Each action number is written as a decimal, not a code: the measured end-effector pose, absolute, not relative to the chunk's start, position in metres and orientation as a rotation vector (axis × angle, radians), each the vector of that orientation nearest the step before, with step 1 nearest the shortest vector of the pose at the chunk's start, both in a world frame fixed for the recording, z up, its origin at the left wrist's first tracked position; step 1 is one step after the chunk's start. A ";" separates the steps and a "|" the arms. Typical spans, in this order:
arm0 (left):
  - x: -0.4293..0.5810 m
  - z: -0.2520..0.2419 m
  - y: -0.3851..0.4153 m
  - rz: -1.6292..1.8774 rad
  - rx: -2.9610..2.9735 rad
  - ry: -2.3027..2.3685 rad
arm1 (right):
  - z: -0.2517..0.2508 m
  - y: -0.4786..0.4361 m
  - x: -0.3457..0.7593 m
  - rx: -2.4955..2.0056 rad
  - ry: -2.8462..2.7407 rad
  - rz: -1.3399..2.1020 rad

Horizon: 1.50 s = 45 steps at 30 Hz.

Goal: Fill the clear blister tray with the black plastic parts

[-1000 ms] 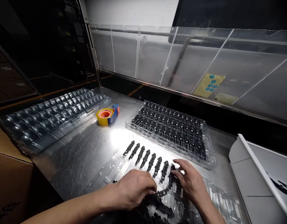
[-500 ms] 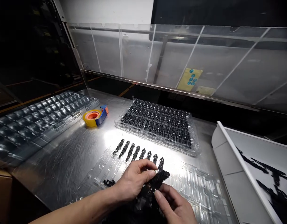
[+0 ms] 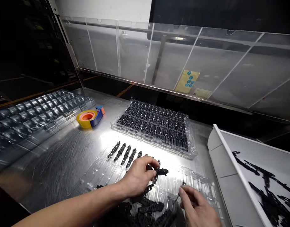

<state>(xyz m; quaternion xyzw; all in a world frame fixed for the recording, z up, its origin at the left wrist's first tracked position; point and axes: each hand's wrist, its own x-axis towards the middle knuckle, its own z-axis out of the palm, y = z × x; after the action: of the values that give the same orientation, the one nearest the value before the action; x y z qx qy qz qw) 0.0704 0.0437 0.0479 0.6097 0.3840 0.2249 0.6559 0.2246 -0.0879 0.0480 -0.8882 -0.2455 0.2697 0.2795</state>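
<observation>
My left hand is closed, thumb and fingers pinching a narrow black plastic part that points right over a clear plastic tray. My right hand, to its right, pinches a thin dark piece, mostly hidden by the fingers. In the clear tray's far row stand several black parts, side by side; my left hand covers some of them. Below both hands lies a loose heap of similar black parts.
Behind, a clear tray holds rows of black parts. Stacked clear trays are at left, beside a tape dispenser with yellow tape. A white bin of black parts stands at right. A transparent panel crosses the back.
My hands have moved apart: the right one went right, away from the left. The left-hand part now lies flatter. The heap beneath has come into clearer view. The camera view has shifted slightly.
</observation>
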 end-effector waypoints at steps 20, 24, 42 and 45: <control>0.091 0.028 0.045 0.532 1.425 0.921 | 0.005 -0.066 0.255 -2.232 -1.251 0.495; 0.093 0.023 0.045 0.532 1.367 0.924 | 0.002 -0.066 0.261 -2.419 -1.196 0.506; 0.092 0.043 0.037 0.421 1.137 0.824 | 0.021 -0.068 0.251 -2.020 -0.924 0.985; 0.087 0.044 0.037 0.439 1.163 0.766 | 0.024 -0.071 0.246 -1.966 -0.809 0.999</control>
<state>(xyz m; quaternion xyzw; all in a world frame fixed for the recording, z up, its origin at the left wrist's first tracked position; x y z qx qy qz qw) 0.0872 0.0365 0.0442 0.5314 0.3498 0.2004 0.7451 0.2463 -0.0711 0.0241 -0.7721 -0.3177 0.3922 0.3861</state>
